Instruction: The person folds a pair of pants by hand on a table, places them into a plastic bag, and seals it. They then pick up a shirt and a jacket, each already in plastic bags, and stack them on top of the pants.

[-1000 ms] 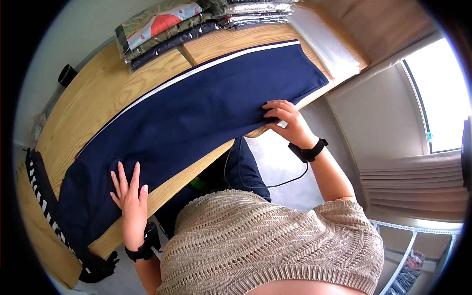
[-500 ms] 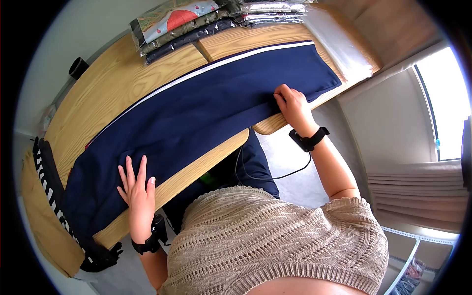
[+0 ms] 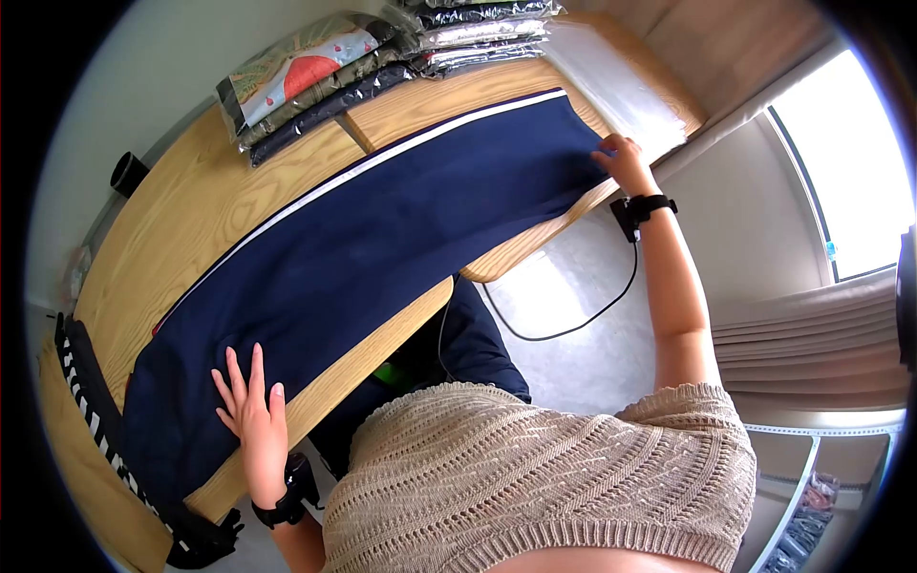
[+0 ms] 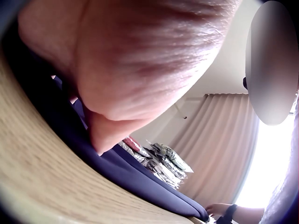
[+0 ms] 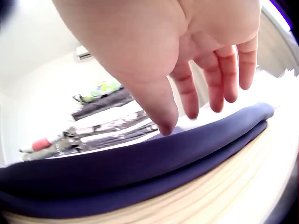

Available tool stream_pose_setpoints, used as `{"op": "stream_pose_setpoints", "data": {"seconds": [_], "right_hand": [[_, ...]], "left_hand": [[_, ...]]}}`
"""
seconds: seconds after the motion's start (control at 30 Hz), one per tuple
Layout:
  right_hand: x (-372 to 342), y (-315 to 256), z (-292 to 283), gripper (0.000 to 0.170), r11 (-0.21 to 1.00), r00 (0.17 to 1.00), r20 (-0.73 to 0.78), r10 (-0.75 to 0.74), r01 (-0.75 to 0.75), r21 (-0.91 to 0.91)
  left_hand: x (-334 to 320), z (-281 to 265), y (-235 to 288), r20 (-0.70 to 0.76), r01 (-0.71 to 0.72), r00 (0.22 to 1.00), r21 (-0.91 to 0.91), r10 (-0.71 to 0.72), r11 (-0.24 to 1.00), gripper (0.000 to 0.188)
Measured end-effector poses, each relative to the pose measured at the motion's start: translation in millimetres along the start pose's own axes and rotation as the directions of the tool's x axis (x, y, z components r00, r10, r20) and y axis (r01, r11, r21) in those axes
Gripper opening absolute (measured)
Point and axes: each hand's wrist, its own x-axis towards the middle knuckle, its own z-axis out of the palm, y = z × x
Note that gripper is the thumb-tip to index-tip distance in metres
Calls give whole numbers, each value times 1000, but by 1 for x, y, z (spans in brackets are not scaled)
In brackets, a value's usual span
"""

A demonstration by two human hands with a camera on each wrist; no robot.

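Navy track pants (image 3: 382, 220) with a white side stripe lie folded lengthwise across the wooden table, their long near edge along its front. My left hand (image 3: 256, 420) rests on the wider left end with its fingers spread. At the far right end, by the hem corner, is my right hand (image 3: 628, 164). In the right wrist view its fingers (image 5: 217, 88) hang apart and loosely bent above the cloth, and the thumb tip meets the upper layer. Two stacked layers of the pants (image 5: 117, 163) show there at the near edge.
Stacks of garments in clear plastic bags (image 3: 310, 81) stand at the back of the table (image 3: 181, 224). Clear flat bags (image 3: 626, 91) lie at the back right. A black and white striped garment (image 3: 95, 430) hangs at the left edge. A cable (image 3: 573, 329) loops below the right wrist.
My right hand has moved right along the near edge to the hem end, its fingers loosening from a curl. The left hand has stayed on the left end. The head view has shifted slightly.
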Motion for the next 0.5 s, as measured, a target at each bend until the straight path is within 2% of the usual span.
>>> {"op": "stream_pose_setpoints", "data": {"seconds": [0.07, 0.1, 0.13, 0.2, 0.23, 0.27, 0.33, 0.4, 0.47, 0.5], "right_hand": [[17, 36, 12, 49, 982, 984, -15, 177, -178, -66], [25, 37, 5, 60, 968, 960, 121, 252, -250, -32], [26, 35, 3, 59, 957, 949, 139, 282, -288, 25], [37, 22, -9, 55, 952, 879, 374, 297, -303, -42], [39, 13, -15, 52, 931, 832, 431, 349, -360, -59], [43, 17, -10, 52, 934, 836, 429, 343, -354, -57], [46, 34, 7, 49, 783, 755, 524, 393, -574, 241], [51, 43, 15, 45, 774, 744, 533, 403, -588, 235], [54, 44, 14, 37, 681, 716, 563, 413, -653, 330], [50, 32, 6, 37, 685, 719, 560, 412, -650, 330]], "left_hand": [[0, 0, 1, 3, 5, 1000, 6, -5, 1000, 51], [0, 0, 1, -4, 6, 1000, 0, -6, 1000, 51], [0, 0, 1, -5, 5, 1000, 4, -5, 1000, 51], [0, 0, 1, -10, 11, 1000, 6, -11, 1000, 51], [-1, -1, 2, -1, 10, 1000, 4, -10, 1000, 51], [-1, -3, 3, 9, 8, 1000, 2, -8, 1000, 51], [-2, -6, 6, 13, 17, 1000, 2, -18, 1000, 50], [-2, -7, 7, 17, 25, 1000, 1, -25, 1000, 49], [-2, -6, 6, 15, 22, 1000, 3, -22, 1000, 50], [-2, -5, 6, 13, 24, 1000, -2, -24, 1000, 50]]}}
